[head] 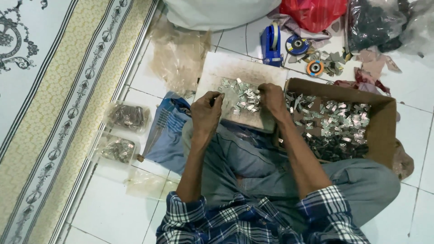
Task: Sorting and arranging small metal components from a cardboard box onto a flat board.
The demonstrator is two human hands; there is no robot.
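Observation:
A pale flat board rests against my lap with a heap of small shiny metal pieces on it. My left hand is at the board's near left edge, fingers pinched together on a small metal piece. My right hand lies curled on the right side of the heap, touching the pieces. Whether it grips any is hidden. A brown cardboard box to my right holds many more of the same metal pieces.
Two clear plastic bags of metal pieces lie on the white tiles at my left, beside a patterned rug. A blue tape dispenser, round discs, a red bag and a white sack sit beyond the board.

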